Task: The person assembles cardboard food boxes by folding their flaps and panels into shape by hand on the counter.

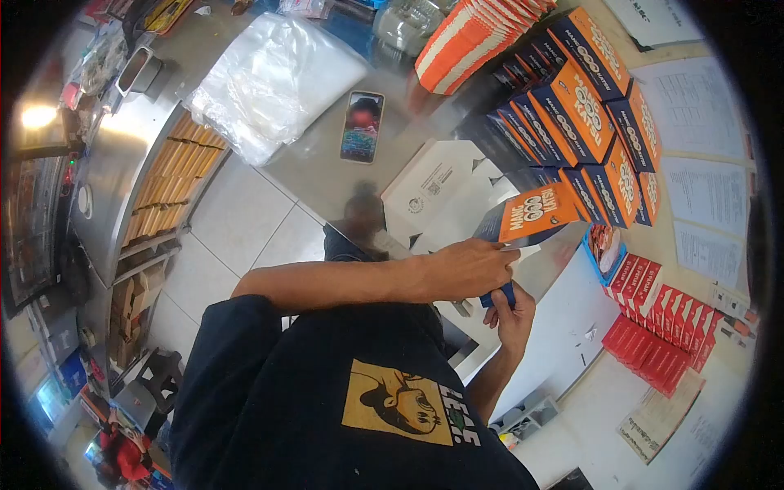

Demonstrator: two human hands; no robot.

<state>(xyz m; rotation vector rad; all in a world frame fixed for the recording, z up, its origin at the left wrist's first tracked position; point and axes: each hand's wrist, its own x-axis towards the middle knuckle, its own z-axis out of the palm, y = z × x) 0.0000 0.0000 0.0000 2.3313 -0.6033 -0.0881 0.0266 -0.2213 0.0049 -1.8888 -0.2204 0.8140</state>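
An orange and navy printed carton [532, 214], with large white lettering, is in front of my hands at the right of the table. My left hand [475, 268] reaches across from the left, its fingers bent against the carton's near end. Just below it, my right hand [512, 312] is closed, thumb up, on a navy-blue cardboard part [497, 295]. Whether this part belongs to the same carton I cannot tell. An unfolded white carton blank [429, 189] with small print lies beside the hands on the metal table.
Stacked orange and navy cartons [572, 122] stand at the back right. Left of them are a phone [362, 126], clear plastic bags [278, 82] and orange-striped paper sleeves [474, 45]. Red-and-white boxes [653, 327] line the right side, near posted papers [694, 122]. Shelves [167, 188] stand left.
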